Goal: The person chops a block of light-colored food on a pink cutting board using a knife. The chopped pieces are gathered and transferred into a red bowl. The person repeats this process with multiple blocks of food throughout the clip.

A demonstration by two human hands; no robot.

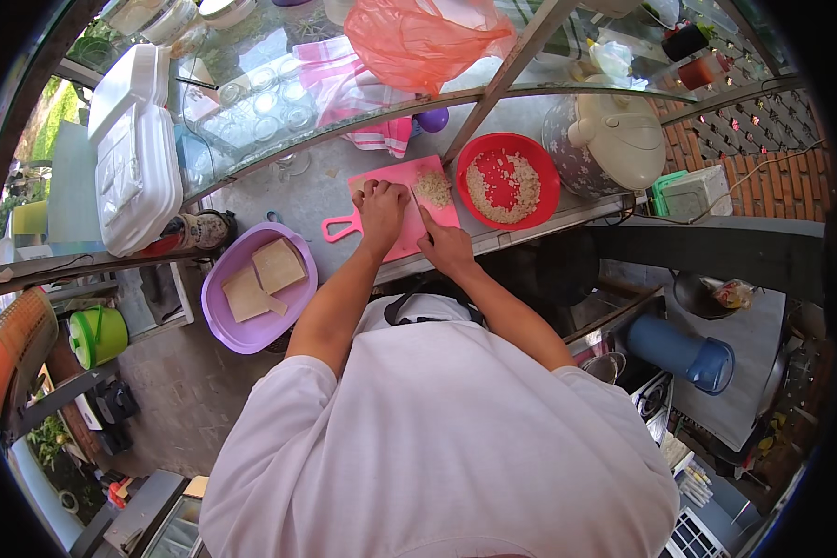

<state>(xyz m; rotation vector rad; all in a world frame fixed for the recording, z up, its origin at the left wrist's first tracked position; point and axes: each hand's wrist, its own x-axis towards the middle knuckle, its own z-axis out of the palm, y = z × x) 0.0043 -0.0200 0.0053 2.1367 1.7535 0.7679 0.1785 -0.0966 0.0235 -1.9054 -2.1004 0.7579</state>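
Observation:
A pink cutting board (410, 234) with a loop handle lies on the counter in front of me. My left hand (382, 213), fingers curled, presses on a pale piece of food (356, 183), mostly covered by the hand. In my right hand (448, 243) is a knife (418, 204), its narrow blade pointing away from me beside the left fingers. Finely diced pale food (433, 188) is heaped to the right of the blade. A red bowl (550, 183) just right of the board holds more of these small cubes (519, 199).
Left of the board, a purple basin (213, 307) holds pale flat slabs (279, 266). A large floral-patterned rice cooker or warmer (621, 143) stands beyond the red bowl. A glass cabinet (265, 164) with a metal frame rises behind the board. White foam boxes (136, 178) are stacked at left.

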